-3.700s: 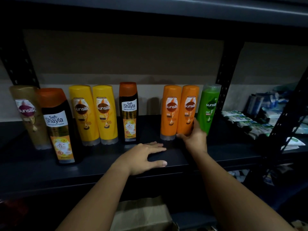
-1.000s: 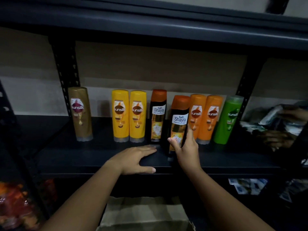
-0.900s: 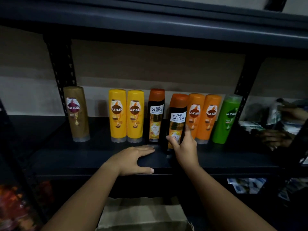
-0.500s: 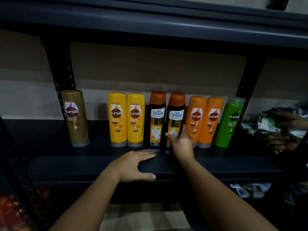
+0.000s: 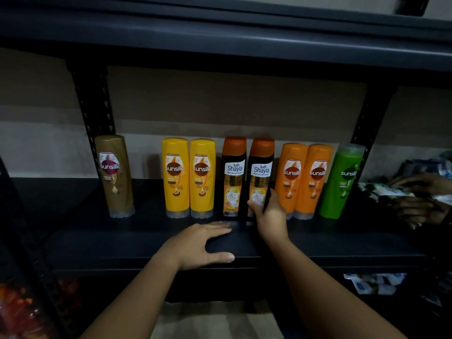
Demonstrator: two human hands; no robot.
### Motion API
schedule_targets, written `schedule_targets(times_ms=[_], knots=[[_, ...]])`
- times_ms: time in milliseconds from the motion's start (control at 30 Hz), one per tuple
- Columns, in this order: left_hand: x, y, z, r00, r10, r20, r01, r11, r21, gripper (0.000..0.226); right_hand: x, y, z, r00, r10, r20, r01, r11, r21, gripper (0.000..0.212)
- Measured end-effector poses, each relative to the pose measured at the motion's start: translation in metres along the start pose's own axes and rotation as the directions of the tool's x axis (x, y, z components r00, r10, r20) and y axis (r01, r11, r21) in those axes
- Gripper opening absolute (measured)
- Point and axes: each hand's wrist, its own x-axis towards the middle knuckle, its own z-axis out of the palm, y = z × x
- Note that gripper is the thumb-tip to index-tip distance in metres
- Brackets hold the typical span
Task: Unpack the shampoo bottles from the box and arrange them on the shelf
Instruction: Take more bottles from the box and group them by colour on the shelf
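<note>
Dim light falls on the dark metal shelf, where the lower part of the right-hand Safi Shayla bottle is pinched between the thumb and curled fingers of the right hand, while the left hand is laid flat on the shelf's front edge with fingers straight and thumb spread. That bottle is stood upright just beside a second Safi Shayla bottle, and the pair is flanked by two yellow Sunsilk bottles and a brown one to the left, two orange ones and a green one to the right. A cardboard box is seen below the shelf.
</note>
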Motion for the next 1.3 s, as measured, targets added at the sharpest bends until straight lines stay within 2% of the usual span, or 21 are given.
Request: schedule_targets(times_ms=[200,300,367,500,667,767,833,1000,1300], knots=[[0.001,0.0,0.001,0.999,-0.005,-0.033,0.004,1.0,-0.03,0.087,-0.019,0.0,0.003,0.999,-0.019,-0.039,0.014,0.993,-0.118,0.068],[0.002,0.0,0.0,0.992,-0.068,-0.104,0.053,0.989,-0.139,0.074,-0.017,0.001,0.0,1.0,-0.005,-0.015,0.004,0.995,-0.098,0.07],[0.003,0.001,0.0,0.987,-0.086,-0.136,0.066,0.988,-0.142,0.064,-0.013,0.003,-0.002,1.0,0.01,0.003,-0.01,0.997,-0.074,0.07],[0.008,-0.002,0.002,0.97,-0.163,-0.179,0.133,0.977,-0.168,0.061,-0.005,0.007,-0.003,0.999,-0.01,0.045,0.012,0.998,-0.057,0.062],[0.026,0.019,0.008,0.891,-0.275,-0.362,0.178,0.943,-0.281,0.065,0.007,0.012,-0.011,0.992,-0.03,0.119,0.038,0.997,-0.066,0.056],[0.044,0.043,0.016,0.817,-0.259,-0.515,0.174,0.963,-0.207,0.058,0.01,0.018,-0.012,0.99,-0.028,0.139,0.032,0.999,-0.026,0.058],[0.051,0.055,0.017,0.754,-0.301,-0.584,0.23,0.954,-0.195,0.047,0.011,0.02,-0.011,0.99,-0.024,0.142,0.026,0.999,-0.018,0.058],[0.065,0.057,0.017,0.695,-0.361,-0.622,0.266,0.933,-0.244,0.027,0.016,0.025,-0.008,0.988,-0.014,0.153,0.014,1.0,0.002,0.059],[0.071,0.047,0.024,0.665,-0.356,-0.657,0.233,0.934,-0.27,0.029,0.017,0.029,-0.008,0.986,-0.015,0.164,0.013,1.0,0.012,0.057]])
